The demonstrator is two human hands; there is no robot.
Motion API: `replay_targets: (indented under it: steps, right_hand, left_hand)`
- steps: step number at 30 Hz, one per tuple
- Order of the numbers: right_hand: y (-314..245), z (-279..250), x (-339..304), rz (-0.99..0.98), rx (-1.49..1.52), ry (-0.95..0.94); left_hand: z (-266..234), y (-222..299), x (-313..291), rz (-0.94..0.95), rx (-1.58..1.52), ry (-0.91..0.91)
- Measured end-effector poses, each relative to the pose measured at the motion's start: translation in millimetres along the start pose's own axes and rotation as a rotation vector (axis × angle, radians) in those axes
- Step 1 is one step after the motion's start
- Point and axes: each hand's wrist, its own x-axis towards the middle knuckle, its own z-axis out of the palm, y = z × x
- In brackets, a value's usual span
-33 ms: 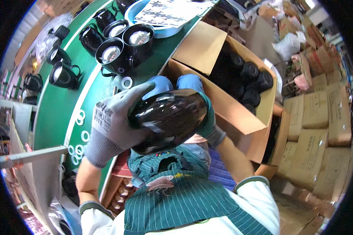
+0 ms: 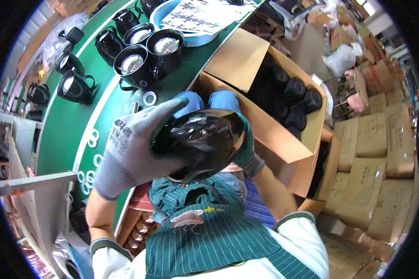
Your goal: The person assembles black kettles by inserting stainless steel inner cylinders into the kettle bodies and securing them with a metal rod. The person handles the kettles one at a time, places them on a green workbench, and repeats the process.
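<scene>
A large glossy black rounded vessel [image 2: 202, 142] is held in front of my body, over the apron. My left hand [image 2: 144, 139], in a grey glove with dark print, wraps its left side, the thumb along the top. My right hand [image 2: 247, 151], in a teal glove with a grey cuff, grips the right end and is partly hidden behind it. Beyond the vessel, several black pots with handles, such as a black pot [image 2: 132, 65] with a shiny silver piece inside, stand on the green table [image 2: 109, 109]. A white ring [image 2: 149, 98] lies near them.
Several white rings [image 2: 92, 138] lie along the table's left part. At the far side is a blue basin [image 2: 198, 38] with patterned sheets. To my right, an open carton [image 2: 277, 135] holds black round parts. Stacked cartons [image 2: 363, 172] stand farther right. A metal rail [image 2: 37, 182] crosses at left.
The vessel has turned slightly between my hands, and its right end shows more of an opening or rim. Both hands keep hold and have shifted a little left.
</scene>
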Motion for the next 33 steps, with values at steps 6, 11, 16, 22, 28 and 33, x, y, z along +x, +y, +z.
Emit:
replay_targets:
  steps: [6, 11, 16, 22, 28, 33]
  right_hand:
    - [18, -2, -7, 0.177, 0.186, 0.094]
    - [20, 1, -5, 0.183, 0.252, 0.117]
    - [-7, -15, -15, 0.152, 0.325, 0.303]
    - [-119, 35, 56, -0.190, -0.733, -0.293]
    - [-135, 76, 71, -0.424, -1.048, -0.434]
    - [-112, 91, 65, -0.369, -1.047, -0.240]
  left_hand:
    - [9, -10, -13, 0.231, -0.308, 0.038]
    - [7, -14, -16, 0.245, -0.253, 0.066]
    - [21, -25, -36, -0.047, -0.634, 0.110]
    - [66, -77, -69, -0.956, -1.930, 0.116]
    - [113, -105, -88, -0.894, -1.770, 0.476]
    - [71, -103, -96, -0.490, -1.405, 0.599]
